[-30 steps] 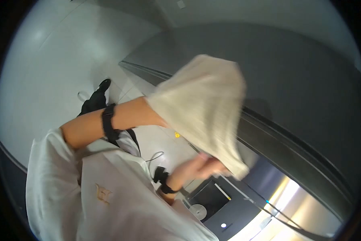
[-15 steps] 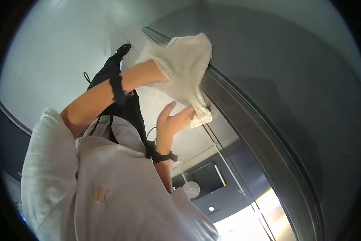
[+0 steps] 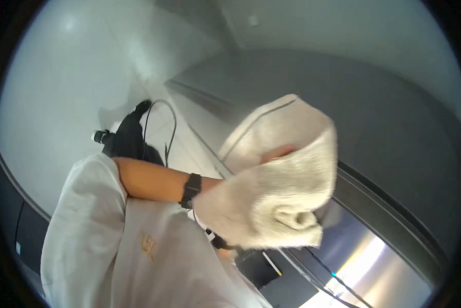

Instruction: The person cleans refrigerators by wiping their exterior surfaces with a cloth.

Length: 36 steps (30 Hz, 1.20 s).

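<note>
A cream-coloured towel (image 3: 292, 179) hangs in folds in front of me, with a rolled or bunched part at its lower right. My left hand (image 3: 279, 153) is mostly wrapped in the towel; a few reddish fingers show between its folds, pressed on the cloth. A black band (image 3: 191, 191) circles my left wrist. The towel covers my right hand, and only a bit of the wrist with a black strap (image 3: 218, 240) shows below it. Whether the right fingers are closed is hidden.
A dark grey tabletop (image 3: 374, 118) with a thick edge spreads beyond the towel. A black cable (image 3: 173, 115) loops near my dark-clothed legs (image 3: 128, 138) over the pale floor (image 3: 51, 102). At lower right, more cables (image 3: 322, 264) run past a brightly lit surface (image 3: 364, 256).
The towel has moved down and right in view and is more folded. My left forearm has shifted the same way. My right hand, visible at the towel's corner before, is now hidden behind it.
</note>
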{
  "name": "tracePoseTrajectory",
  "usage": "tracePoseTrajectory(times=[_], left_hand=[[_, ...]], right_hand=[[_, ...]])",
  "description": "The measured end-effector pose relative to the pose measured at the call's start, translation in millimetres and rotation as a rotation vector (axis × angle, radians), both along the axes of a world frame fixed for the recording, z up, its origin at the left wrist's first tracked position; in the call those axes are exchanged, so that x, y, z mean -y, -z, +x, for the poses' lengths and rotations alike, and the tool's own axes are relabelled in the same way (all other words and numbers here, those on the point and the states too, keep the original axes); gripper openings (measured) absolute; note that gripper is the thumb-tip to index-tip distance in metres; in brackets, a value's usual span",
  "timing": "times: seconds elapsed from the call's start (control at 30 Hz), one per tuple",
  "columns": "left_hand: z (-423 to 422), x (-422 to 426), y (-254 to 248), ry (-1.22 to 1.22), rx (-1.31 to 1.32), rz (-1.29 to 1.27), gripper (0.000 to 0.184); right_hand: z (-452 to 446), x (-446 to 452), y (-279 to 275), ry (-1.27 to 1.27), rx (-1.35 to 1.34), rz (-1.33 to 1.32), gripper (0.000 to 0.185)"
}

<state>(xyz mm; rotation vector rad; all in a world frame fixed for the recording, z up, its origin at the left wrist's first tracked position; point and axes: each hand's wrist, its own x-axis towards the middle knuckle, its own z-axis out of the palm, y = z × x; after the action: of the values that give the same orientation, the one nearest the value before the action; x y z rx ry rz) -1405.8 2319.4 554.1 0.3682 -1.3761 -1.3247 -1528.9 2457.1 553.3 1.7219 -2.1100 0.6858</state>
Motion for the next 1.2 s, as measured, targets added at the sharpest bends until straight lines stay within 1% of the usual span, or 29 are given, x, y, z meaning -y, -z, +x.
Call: tracePoseTrajectory(times=[0.07,0.13,0.2,0.23,0.27,0.3,0.37,0.4,0.43,0.47,0.53,0.57,0.6,0.67,0.7,0.73,0.77,0.8,0.83,0.87,0.93,0.97,1.03,1.1,1.13,1.17,1.2], left_hand=[[-12,-14,15,0.009,0.125,-0.091,0.055],[-23,-49,19,0.003,0.291,-0.224,0.055],[-38,-35,19,-0.007,0.382,-0.303,0.055],[-33,-25,-2,0.039,0.326,-0.283,0.055],[-21,-17,-23,0.286,0.043,-0.016,0.05],[-25,-13,-30,0.326,-0.01,-0.004,0.05],[-37,-18,-36,0.334,-0.002,-0.062,0.051],[-45,-19,-36,0.327,0.023,-0.087,0.052],[-53,-19,-34,0.319,0.044,-0.109,0.053],[-62,-21,-33,0.31,0.05,-0.128,0.054],[-88,-20,-31,0.267,0.051,-0.176,0.055],[-111,-66,-16,0.256,0.044,-0.211,0.056],[-132,-87,-23,0.241,0.028,-0.249,0.057],[-152,-100,-23,0.18,0.019,-0.33,0.059],[-159,-106,-30,0.117,0.064,-0.39,0.06],[-169,-121,-46,-0.019,0.177,-0.491,0.061],[-179,-136,-62,-0.163,0.289,-0.586,0.062],[-84,-61,-28,-0.531,0.534,-0.907,0.066],[-46,-44,-44,-0.557,0.442,-0.934,0.066],[-8,-27,-60,-0.583,0.352,-0.964,0.067],[-14,-35,-100,-0.629,0.444,-0.936,0.065],[-20,-35,-119,-0.674,0.47,-0.922,0.065],[-34,-56,-184,-0.693,0.47,-0.895,0.061],[-49,-74,-194,-0.634,0.413,-0.837,0.056],[-58,-83,-194,-0.594,0.392,-0.798,0.055],[-70,-100,-193,-0.47,0.494,-0.707,0.053],[-77,-105,-171,-0.425,0.572,-0.752,0.052]], right_hand=[[-9,7,-5,-0.025,0.023,-0.104,0.062],[-19,3,-20,-0.078,0.038,-0.224,0.065],[-29,29,-37,-0.112,0.012,-0.264,0.068],[-33,36,-54,-0.1,-0.009,-0.271,0.069],[-33,42,-78,-0.073,-0.047,-0.278,0.066],[-34,49,-101,-0.046,-0.085,-0.285,0.063],[-48,52,-138,-0.019,-0.086,-0.387,0.053],[-64,51,-150,0.0,-0.047,-0.515,0.047],[-74,41,-167,0.005,-0.041,-0.444,0.038],[-86,34,-177,0.008,-0.073,-0.405,0.035],[-99,34,-177,0.0,-0.053,-0.356,0.036],[-125,-39,-149,-0.118,-0.127,-0.381,0.041],[-148,-68,-155,-0.127,-0.305,-0.393,0.038],[-165,-73,-128,-0.197,-0.42,-0.382,0.037],[-171,-75,-134,-0.229,-0.461,-0.422,0.038],[-184,-83,-154,-0.263,-0.5,-0.45,0.041],[-196,-92,-172,-0.296,-0.515,-0.498,0.04],[-105,-6,-133,-0.329,-0.543,-0.451,0.039],[-44,34,-141,-0.342,-0.601,-0.49,0.04],[-30,36,-162,-0.364,-0.651,-0.553,0.043],[-43,32,-203,-0.406,-0.762,-0.64,0.047],[-50,27,-220,-0.382,-0.817,-0.679,0.045],[-62,-5,-287,-0.378,-0.818,-0.788,0.025],[-76,-29,-287,-0.228,-0.86,-0.796,0.029],[-88,-28,-272,-0.159,-0.888,-0.837,0.036],[-104,-32,-264,-0.094,-0.914,-0.871,0.043],[-106,-41,-244,-0.05,-0.855,-0.857,0.039]])
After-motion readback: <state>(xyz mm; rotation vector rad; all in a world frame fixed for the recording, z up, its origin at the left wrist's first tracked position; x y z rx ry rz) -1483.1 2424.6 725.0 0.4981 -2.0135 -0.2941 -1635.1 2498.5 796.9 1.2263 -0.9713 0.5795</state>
